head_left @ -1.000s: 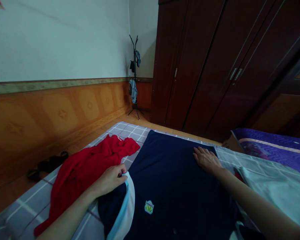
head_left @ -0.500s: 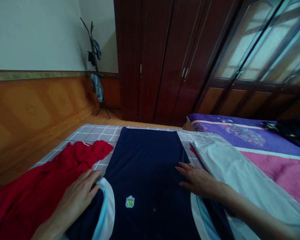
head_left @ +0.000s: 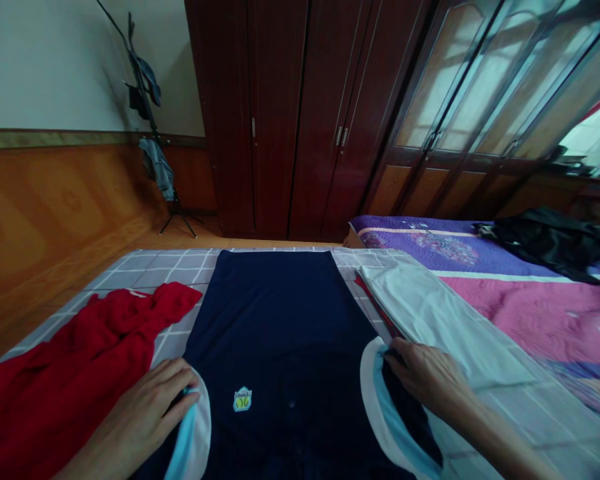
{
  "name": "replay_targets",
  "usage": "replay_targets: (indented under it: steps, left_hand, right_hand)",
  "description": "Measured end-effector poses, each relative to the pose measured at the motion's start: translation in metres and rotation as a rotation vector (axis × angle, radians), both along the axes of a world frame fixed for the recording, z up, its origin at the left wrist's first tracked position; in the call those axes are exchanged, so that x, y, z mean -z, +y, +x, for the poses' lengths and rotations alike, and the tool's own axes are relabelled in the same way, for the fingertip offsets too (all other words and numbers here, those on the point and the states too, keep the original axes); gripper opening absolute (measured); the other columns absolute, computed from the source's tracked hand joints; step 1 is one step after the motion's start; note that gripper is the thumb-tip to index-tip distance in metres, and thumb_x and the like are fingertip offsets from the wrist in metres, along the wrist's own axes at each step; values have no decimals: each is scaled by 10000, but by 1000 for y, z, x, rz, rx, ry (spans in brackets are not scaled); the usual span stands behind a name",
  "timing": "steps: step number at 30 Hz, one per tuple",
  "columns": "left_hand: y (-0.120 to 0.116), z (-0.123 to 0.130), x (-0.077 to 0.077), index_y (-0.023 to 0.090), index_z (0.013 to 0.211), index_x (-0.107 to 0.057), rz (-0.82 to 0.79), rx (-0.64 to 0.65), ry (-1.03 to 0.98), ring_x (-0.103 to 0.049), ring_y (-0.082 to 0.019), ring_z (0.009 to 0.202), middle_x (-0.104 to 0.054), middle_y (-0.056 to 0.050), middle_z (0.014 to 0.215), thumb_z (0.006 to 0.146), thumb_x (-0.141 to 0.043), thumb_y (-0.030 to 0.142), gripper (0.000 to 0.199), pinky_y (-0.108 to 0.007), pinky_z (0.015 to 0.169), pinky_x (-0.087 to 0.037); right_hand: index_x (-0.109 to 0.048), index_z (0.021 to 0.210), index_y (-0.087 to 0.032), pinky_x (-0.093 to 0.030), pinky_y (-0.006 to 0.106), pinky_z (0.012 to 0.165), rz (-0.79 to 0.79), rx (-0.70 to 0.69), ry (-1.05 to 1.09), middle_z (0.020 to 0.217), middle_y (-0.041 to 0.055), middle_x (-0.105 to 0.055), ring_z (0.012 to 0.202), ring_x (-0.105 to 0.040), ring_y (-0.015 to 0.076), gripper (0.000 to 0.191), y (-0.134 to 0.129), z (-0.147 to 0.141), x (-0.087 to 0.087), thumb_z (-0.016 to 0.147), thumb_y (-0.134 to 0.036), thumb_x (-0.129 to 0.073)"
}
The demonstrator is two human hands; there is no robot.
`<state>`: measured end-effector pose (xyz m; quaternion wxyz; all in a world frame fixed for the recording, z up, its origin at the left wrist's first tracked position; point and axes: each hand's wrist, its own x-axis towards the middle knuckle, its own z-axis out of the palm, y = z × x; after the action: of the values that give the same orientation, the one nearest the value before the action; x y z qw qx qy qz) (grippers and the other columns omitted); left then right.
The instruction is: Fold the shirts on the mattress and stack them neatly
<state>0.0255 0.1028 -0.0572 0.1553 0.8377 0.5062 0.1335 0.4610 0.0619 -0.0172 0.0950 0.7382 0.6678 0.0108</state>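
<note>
A navy shirt point(head_left: 280, 320) lies spread out, its hem away from me, with white and light-blue bands at both sleeves and a small tennis badge point(head_left: 243, 399). My left hand point(head_left: 153, 407) is closed at the left sleeve, its fingers on the banded edge. At the right sleeve my right hand point(head_left: 425, 370) pinches the dark fabric beside the light-blue band. Crumpled red cloth point(head_left: 95, 353) lies left of the shirt. To the right is a folded pale garment point(head_left: 430, 307), with a red edge showing beneath it.
The clothes lie on a grey checked cover point(head_left: 155, 263). Beyond stand a dark red wardrobe point(head_left: 275, 120) and a coat rack point(head_left: 150, 127). At the right, a purple and pink bed point(head_left: 490, 300) holds a black garment point(head_left: 550, 240).
My right hand has moved from flat on the shirt to the right sleeve and closed on it. My left hand stays at the left sleeve. The view has turned to the right.
</note>
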Motion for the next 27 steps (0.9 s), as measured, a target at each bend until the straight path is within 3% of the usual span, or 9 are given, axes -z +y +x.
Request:
replay_targets:
  steps: [4,8,10,13,15,17,22,25,27]
  left_hand:
    - [0,-5,6,270,891,-665,12,-5,-10,-631,-193,927,-667,2,958,848,-506,349,183,-257,842,-490]
    - [3,-16,10,271,984,-651,27,-61,-17,-594,-202,1013,-644,-11,1043,872,-487,381,228,-288,921,-448]
    - [4,-24,7,260,1012,-647,23,-98,-10,-578,-215,1028,-633,-27,1044,878,-473,397,259,-317,932,-433]
    - [3,-34,-5,240,1047,-634,-29,-175,8,-565,-228,1028,-626,-47,1046,872,-473,429,304,-341,918,-421]
    - [0,-38,-13,226,1053,-621,-101,-233,19,-572,-230,996,-633,-51,1035,839,-516,463,336,-333,881,-425]
    - [-4,-40,-19,223,1034,-613,-184,-255,37,-584,-225,932,-643,-42,989,794,-570,481,355,-313,819,-430]
    - [-11,-41,-28,198,806,-593,-243,-182,61,-566,-190,774,-620,-10,810,785,-562,395,201,-268,684,-376]
    - [-11,-48,-31,185,755,-543,-262,-187,-80,-529,-155,699,-562,16,729,812,-513,344,171,-243,616,-352]
    - [-11,-57,-34,182,760,-505,-322,-207,-253,-489,-124,630,-507,38,675,813,-511,332,159,-221,562,-334]
  right_hand:
    - [-597,918,-189,-371,330,553,-30,120,-79,815,84,-700,811,-672,315,221,-7,4,-8,913,-256,-386]
    - [-610,919,-175,-426,336,573,115,43,-116,859,88,-676,817,-660,285,204,-14,-3,-5,903,-235,-416]
    - [-616,954,-173,-470,350,620,255,-104,-84,902,97,-661,829,-650,269,206,-18,-15,0,896,-239,-430]
    - [-602,1055,-173,-508,371,752,412,-487,97,1057,121,-641,924,-631,250,235,-23,-46,7,881,-232,-455]
    - [-582,1114,-174,-508,377,819,434,-715,229,1161,128,-612,994,-610,247,273,-27,-73,6,860,-220,-494]
    - [-570,1146,-178,-507,378,846,385,-855,338,1210,124,-593,1033,-593,251,321,-29,-103,-1,830,-235,-556]
    - [-602,1043,-171,-497,363,846,121,-991,524,1162,110,-606,1003,-575,249,362,-27,-176,-17,763,-386,-678]
    - [-584,1039,-158,-507,375,782,-39,-1106,537,1089,102,-613,920,-571,253,512,-27,-212,-5,699,-523,-701]
    - [-576,1015,-149,-509,369,701,-77,-1152,492,999,92,-620,842,-567,249,469,-29,-227,10,706,-483,-691]
